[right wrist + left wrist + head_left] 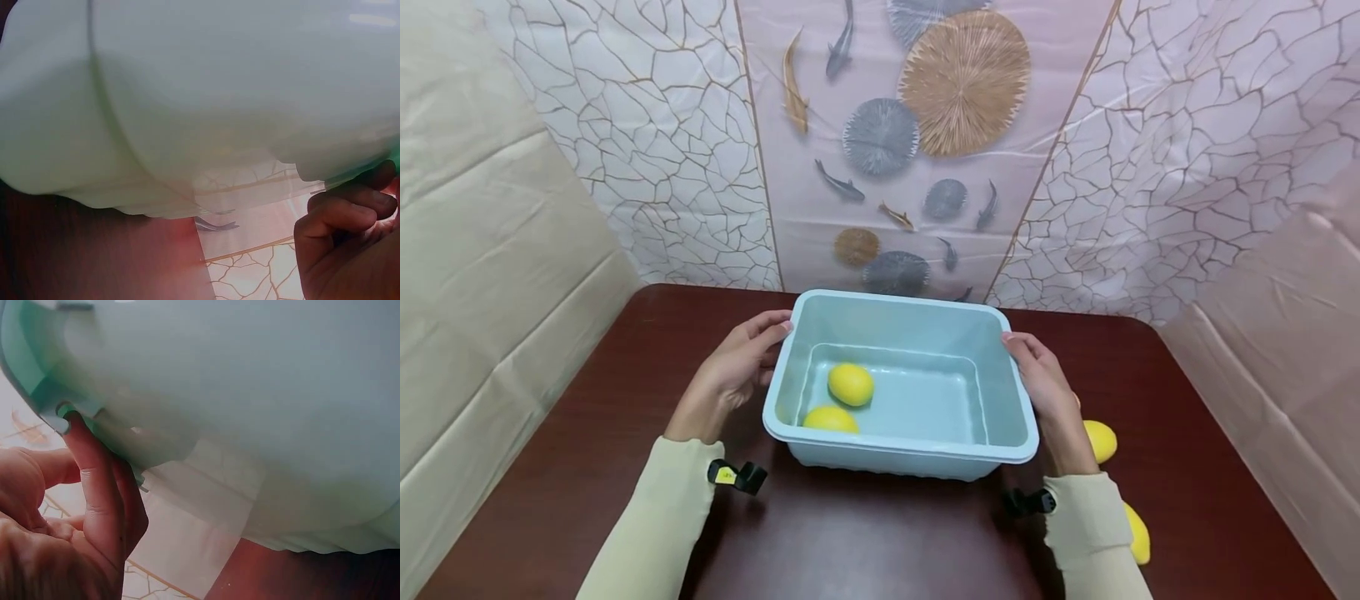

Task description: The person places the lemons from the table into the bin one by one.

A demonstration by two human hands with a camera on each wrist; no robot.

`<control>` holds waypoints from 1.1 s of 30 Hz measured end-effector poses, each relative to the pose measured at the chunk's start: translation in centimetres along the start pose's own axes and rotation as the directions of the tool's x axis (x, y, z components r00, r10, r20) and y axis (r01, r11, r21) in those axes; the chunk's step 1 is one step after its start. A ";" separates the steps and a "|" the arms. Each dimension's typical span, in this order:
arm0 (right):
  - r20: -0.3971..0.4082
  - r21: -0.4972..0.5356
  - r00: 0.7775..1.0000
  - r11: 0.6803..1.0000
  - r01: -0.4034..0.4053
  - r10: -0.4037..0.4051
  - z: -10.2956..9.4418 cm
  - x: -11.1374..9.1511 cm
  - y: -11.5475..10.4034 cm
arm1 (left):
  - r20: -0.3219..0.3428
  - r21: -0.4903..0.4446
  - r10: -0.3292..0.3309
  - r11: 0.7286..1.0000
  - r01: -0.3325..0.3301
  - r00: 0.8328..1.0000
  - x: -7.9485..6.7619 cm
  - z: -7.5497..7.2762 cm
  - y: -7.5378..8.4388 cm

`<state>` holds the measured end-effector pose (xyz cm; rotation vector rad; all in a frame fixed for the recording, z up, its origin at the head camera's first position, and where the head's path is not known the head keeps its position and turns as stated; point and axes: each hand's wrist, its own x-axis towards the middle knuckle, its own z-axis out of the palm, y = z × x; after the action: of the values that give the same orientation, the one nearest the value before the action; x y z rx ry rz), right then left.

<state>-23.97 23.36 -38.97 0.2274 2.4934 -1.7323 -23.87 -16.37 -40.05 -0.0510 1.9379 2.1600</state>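
A light blue plastic basin [895, 450] is held between my two hands over the dark table, its near side tilted down. My left hand [737, 358] grips the rim at the left end, thumb on top and fingers underneath; the left wrist view shows those fingers [100, 487] curled up under the rim. At the opposite end my right hand [1041, 379] pinches the rim, its fingers [340, 219] bent beneath it in the right wrist view. Inside the basin lie two lemons, one lemon [851, 384] on the floor and another lemon [831, 419] partly hidden by the near wall.
Beside my right forearm, a lemon [1101, 441] and another lemon [1138, 533] lie on the dark red-brown table [880, 533], both partly covered by the arm. A patterned cloth wall [880, 208] stands behind the table, with beige side walls [490, 292] left and right.
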 end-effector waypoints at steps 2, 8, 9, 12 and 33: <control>-0.002 -0.006 1.000 1.000 0.001 -0.001 0.0 -0.1 0.0 | 0.014 -0.016 0.007 1.000 -0.006 1.000 0.0 0.0 0.0; 0.003 -0.096 0.998 0.994 0.060 -0.060 0.3 0.4 -1.0 | 0.040 -0.092 0.035 0.995 -0.031 0.999 0.0 -0.5 0.1; 0.008 -0.109 0.997 0.991 0.072 -0.071 0.4 0.5 -1.2 | 0.042 -0.103 0.044 0.994 -0.039 0.998 -0.1 -0.7 0.1; 0.033 -0.128 0.995 0.987 0.095 -0.091 0.5 0.7 -1.9 | 0.049 -0.129 0.064 0.990 -0.058 0.997 -0.1 -1.1 0.4; 0.186 -0.856 0.943 0.427 0.293 -0.275 -6.6 1.1 0.1 | 0.088 -0.136 0.015 0.991 -0.003 0.996 0.4 -0.1 -0.2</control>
<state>-25.01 29.62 -36.96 -0.3293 3.1351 -0.2309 -24.28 -16.37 -40.33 0.0300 1.7454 2.2571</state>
